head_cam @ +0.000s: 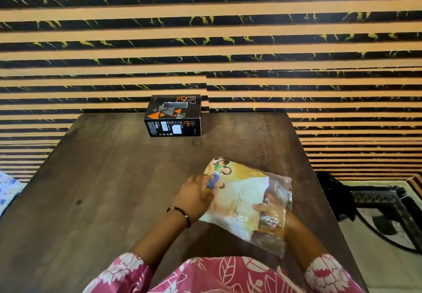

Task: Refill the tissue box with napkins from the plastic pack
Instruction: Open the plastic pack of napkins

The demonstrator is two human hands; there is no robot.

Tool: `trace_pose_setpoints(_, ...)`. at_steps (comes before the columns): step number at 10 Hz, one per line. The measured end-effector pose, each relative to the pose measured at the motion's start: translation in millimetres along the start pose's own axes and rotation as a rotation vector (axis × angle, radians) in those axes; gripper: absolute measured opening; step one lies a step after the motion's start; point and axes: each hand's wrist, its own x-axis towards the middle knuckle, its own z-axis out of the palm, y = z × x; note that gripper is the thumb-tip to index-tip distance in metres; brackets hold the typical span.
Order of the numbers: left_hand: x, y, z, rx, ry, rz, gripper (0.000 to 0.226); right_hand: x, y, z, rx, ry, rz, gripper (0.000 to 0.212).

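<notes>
The plastic pack (245, 199) of napkins lies on the wooden table (114, 178) between both hands, left hand (194, 195) gripping its left edge, right hand (270, 215) reaching inside its open end, grip unclear, black box (174, 115) well beyond.

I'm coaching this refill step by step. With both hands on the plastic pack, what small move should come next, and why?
Probably draw the napkins out through the pack's clear end. The left hand steadies the printed end of the plastic pack, the right hand is at its clear end, and the black box waits untouched at the table's far edge.
</notes>
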Motion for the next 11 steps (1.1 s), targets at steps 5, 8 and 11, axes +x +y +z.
trace_pose_setpoints(5,1,-27,22,-0.161,-0.044,-0.393,0.033,-4,7,-23,-0.070,0.077,0.037,0.041)
trace_pose_setpoints(8,-11,-61,-17,0.101,-0.052,-0.424,0.007,-28,-14,-42,-0.196,0.076,0.010,0.058)
trace_pose_setpoints(11,-12,-34,16,0.672,-0.297,0.030,0.075,-39,-32,-37,-0.205,-0.013,0.019,0.060)
